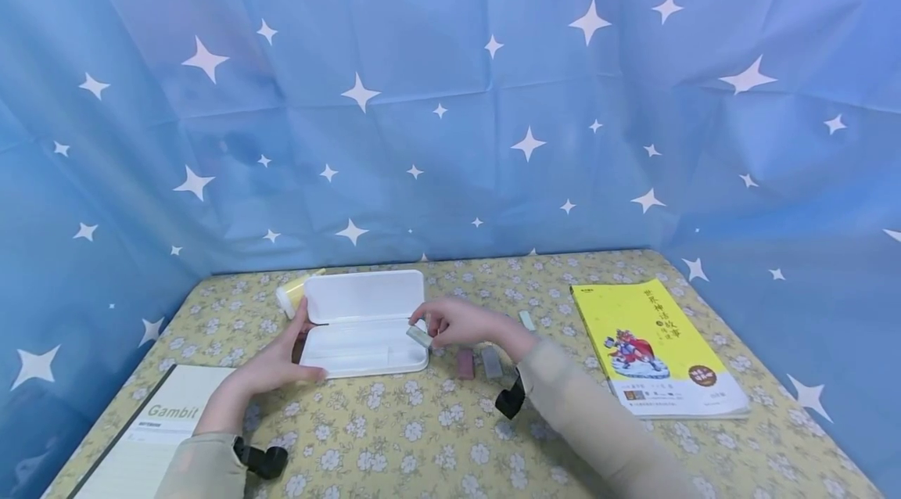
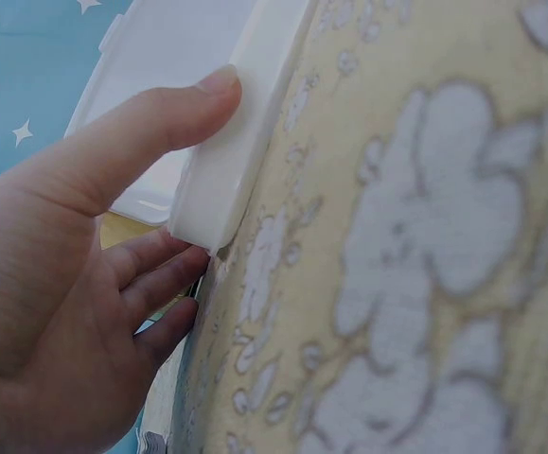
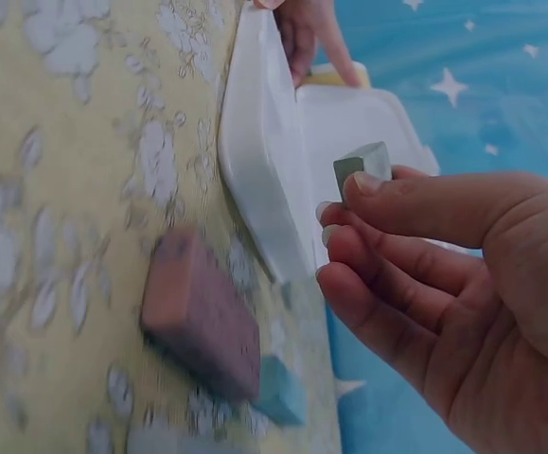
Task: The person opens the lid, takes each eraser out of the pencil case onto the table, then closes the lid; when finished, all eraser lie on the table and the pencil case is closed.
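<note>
A white pencil case [image 1: 348, 362] lies with its lid [image 1: 366, 294] raised at the back; its tray shows nothing inside. My left hand [image 1: 281, 362] holds the case by its left end. In the left wrist view the thumb [image 2: 184, 115] lies over the front wall, while the other fingers sit at the end of the case. Over the tray's right end, my right hand [image 1: 457, 323] pinches a small pale green eraser [image 3: 361, 170] between thumb and fingers. Right of the case, a dark red eraser [image 1: 465, 364] and a grey eraser [image 1: 491, 363] lie side by side.
Farther right is another pale green block [image 1: 526, 320]. A yellow book [image 1: 644, 342] lies on the right of the flowered tablecloth [image 1: 415, 456]. A notebook [image 1: 158, 432] is at the left front. Behind the case's left end lies a yellow and white object [image 1: 288, 297].
</note>
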